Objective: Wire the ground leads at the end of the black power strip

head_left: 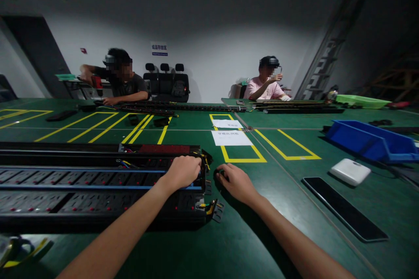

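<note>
Several long black power strips [108, 202] lie side by side on the green table, with rows of sockets, small red parts and blue edge lines. My left hand [183, 171] rests on the right end of the middle strips, its fingers bent down over the end. Just right of that end, my right hand [236, 179] lies low over the table with curled fingers. A small dark shape shows at its fingertips, too unclear to name. From the nearest strip's end, coloured wires lead to a loose black end piece [218, 212].
A phone [345, 209], a white case [350, 171] and a blue bin [369, 141] are at right. Paper labels [231, 138] lie ahead among yellow tape outlines. Across the table sit two people, one holding a red power drill [97, 83]. A green tray [362, 101] stands at far right.
</note>
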`<state>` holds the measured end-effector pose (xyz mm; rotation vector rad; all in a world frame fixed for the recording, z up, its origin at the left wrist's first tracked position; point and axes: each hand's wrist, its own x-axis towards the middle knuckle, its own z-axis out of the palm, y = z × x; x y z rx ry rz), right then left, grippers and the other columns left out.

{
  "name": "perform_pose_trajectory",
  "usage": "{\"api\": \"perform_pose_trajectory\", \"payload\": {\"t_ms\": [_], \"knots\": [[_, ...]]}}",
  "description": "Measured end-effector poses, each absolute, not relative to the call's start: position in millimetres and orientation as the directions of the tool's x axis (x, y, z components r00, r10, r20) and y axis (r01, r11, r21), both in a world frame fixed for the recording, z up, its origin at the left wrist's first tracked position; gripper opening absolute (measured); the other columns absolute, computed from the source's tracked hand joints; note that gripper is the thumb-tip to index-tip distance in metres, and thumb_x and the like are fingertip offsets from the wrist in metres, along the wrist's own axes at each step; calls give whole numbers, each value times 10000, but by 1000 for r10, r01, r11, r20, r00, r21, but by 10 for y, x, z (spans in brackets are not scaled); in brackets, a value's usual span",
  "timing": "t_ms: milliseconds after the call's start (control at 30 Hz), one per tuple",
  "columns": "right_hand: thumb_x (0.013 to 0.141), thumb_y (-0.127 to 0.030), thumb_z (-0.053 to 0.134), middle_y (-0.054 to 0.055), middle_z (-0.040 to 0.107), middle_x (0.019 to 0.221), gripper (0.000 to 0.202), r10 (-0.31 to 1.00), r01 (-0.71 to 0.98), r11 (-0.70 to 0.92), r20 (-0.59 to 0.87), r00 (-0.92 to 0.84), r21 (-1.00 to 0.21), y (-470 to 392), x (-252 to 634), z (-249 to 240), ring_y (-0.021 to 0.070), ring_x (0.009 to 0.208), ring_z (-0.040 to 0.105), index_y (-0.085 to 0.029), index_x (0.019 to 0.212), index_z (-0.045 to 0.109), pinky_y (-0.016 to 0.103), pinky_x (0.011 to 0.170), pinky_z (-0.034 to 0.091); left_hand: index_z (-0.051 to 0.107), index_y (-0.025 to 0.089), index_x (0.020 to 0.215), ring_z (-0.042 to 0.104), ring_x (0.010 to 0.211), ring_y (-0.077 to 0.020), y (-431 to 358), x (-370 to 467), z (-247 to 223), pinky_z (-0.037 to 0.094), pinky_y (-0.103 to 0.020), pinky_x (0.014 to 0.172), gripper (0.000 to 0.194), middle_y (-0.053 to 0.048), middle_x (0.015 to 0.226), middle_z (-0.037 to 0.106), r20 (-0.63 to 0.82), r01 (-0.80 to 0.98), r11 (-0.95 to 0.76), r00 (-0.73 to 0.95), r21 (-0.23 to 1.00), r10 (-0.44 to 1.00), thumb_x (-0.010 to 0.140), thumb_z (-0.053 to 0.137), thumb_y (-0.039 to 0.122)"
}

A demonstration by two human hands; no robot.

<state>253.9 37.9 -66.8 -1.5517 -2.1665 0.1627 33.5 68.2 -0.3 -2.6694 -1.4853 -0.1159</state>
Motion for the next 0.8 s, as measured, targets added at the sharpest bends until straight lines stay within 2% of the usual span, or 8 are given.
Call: {"api": "perform_pose_trajectory", "payload": {"t_ms": [800], "knots": [[984,-317,516,44,666,914,216,923,873,345,291,-250,-345,379,2539,-669,189,833,618,-213,1113,654,277,708,400,676,202,958,726,888,-308,668,340,10,541,-418,778,298,-116,979,758,109,852,-523,523,-29,845,963,380,237]]}}
